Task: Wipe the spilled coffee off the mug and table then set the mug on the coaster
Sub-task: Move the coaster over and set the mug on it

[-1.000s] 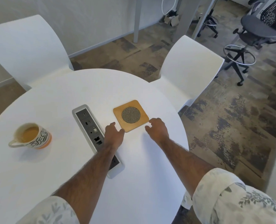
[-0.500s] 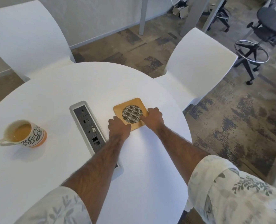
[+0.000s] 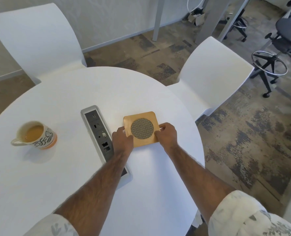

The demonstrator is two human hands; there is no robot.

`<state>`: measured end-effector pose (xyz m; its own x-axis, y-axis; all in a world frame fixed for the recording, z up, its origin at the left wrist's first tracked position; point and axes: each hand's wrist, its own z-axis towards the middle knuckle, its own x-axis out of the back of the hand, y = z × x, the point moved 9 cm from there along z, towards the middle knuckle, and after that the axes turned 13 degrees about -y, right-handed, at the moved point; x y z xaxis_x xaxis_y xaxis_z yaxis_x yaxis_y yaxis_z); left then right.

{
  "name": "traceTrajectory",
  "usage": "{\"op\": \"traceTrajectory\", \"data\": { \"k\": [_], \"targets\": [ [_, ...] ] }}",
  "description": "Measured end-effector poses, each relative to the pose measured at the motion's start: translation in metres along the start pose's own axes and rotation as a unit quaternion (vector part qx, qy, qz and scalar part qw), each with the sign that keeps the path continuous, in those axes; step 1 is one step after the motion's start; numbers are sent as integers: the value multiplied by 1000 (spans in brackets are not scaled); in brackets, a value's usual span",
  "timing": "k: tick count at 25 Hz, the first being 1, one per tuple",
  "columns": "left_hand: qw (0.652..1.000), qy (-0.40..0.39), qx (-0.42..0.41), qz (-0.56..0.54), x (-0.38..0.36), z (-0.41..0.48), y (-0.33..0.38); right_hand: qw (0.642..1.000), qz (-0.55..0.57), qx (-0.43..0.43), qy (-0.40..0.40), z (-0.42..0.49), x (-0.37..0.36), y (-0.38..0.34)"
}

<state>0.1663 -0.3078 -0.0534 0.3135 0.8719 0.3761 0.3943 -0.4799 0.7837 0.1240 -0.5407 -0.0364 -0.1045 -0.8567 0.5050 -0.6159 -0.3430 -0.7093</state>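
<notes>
A square wooden coaster (image 3: 142, 116) with a round mesh centre lies on the round white table (image 3: 73, 176), right of the middle. My left hand (image 3: 122, 139) grips its left edge and my right hand (image 3: 166, 135) grips its right edge, fingers curled over the rim. A patterned mug (image 3: 39, 136) with an orange base, full of milky coffee, stands upright far to the left, handle pointing left. I cannot make out any spilled coffee on the table or mug.
A grey power and data strip (image 3: 100, 133) is set into the table between mug and coaster, partly under my left forearm. Two white chairs (image 3: 213, 72) (image 3: 33, 43) stand behind the table. Black office chairs (image 3: 277, 45) are at the far right.
Both hands closed in from the coaster's near corners onto its left and right edges and now grip it. The coaster has turned slightly, squarer to me.
</notes>
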Motion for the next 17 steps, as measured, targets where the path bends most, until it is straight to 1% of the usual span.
{"op": "traceTrajectory", "data": {
  "k": [2, 4, 8, 11, 14, 17],
  "targets": [
    [999, 21, -36, -17, 23, -25, -5, 1000, -1, 13, -3, -19, -15, -6],
    [998, 51, -39, -28, 52, -53, -23, 999, -7, 30, -21, -41, -42, -17],
    [994, 103, 27, -29, 112, -100, -85, 995, -26, 52, -83, -84, -114, -33],
    [990, 130, 46, -29, 154, -128, -126, 989, -45, 55, -126, -113, -170, -41],
    [986, 148, 70, -16, 191, -143, -161, 984, -73, 53, -151, -136, -217, -51],
    [985, 150, 80, -2, 216, -142, -181, 980, -94, 55, -169, -144, -250, -63]
  ]
}}
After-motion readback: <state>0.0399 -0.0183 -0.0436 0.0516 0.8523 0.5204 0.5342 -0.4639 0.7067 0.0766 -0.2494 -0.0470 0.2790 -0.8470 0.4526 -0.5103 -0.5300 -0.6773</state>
